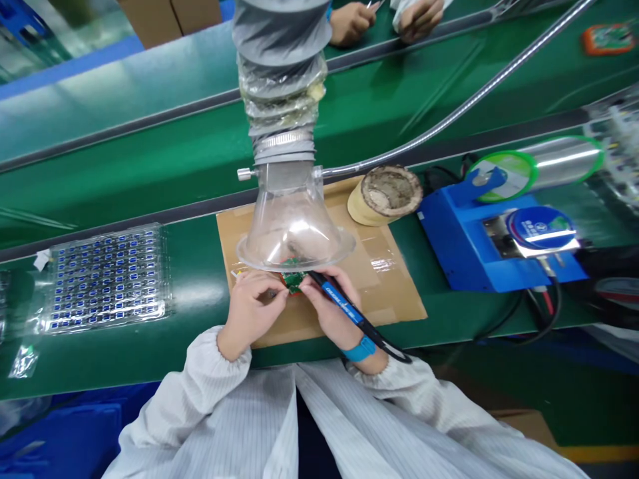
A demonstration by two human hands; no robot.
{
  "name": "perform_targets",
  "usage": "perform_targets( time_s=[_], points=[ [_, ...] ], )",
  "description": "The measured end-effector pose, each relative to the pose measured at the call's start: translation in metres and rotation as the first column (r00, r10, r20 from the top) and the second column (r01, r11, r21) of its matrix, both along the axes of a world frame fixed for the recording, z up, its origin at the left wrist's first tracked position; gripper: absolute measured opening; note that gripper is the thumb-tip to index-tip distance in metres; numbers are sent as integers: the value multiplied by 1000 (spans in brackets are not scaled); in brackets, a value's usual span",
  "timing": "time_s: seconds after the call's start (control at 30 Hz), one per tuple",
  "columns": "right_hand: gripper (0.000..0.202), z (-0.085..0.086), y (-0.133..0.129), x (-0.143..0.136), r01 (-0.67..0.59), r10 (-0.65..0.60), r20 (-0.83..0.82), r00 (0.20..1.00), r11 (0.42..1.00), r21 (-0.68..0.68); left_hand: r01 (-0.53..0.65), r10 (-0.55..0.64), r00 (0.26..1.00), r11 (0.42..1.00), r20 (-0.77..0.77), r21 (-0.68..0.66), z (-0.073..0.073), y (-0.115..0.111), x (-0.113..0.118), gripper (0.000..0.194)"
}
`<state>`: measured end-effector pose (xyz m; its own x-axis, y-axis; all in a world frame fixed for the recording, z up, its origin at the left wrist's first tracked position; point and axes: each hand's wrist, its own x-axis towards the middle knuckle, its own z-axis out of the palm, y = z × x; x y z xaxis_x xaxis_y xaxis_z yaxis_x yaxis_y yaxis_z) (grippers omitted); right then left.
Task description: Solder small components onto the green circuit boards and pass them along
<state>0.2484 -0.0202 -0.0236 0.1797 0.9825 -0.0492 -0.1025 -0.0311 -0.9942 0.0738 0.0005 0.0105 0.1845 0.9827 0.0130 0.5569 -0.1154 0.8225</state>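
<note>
A small green circuit board [293, 282] with orange-red edges lies between my hands over the brown cardboard sheet [399, 293], partly under the clear fume hood [294, 233]. My left hand [255, 303] is closed at the board's left side, its thumb and forefinger pinched on something too small to make out. In my right hand [332, 303] is a black and blue soldering iron [342, 303], its handle slanting down to the right. That hand's fingertips are at the board's right edge. The hood hides the iron's tip.
A clear tray of blue and black parts [107, 279] lies at left. A round yellowish pot [384, 195] and a blue solder-feeder-like device [479, 239] stand at right. A grey duct [282, 66] hangs overhead. Another person's hands [352, 23] show across the bench.
</note>
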Motion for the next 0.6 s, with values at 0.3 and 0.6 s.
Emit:
perform_targets(
  time_s=[0.3, 0.6],
  points=[
    [21, -17, -27, 35, 90, -134, 327, 936, 985, 144, -2, -14, 990, 994, -144, -109, -15, 30, -15, 11],
    [14, -21, -29, 37, -14, -93, 314, 945, 946, 323, 20, -73, 953, 983, -293, -180, -11, 38, -8, 8]
  ],
)
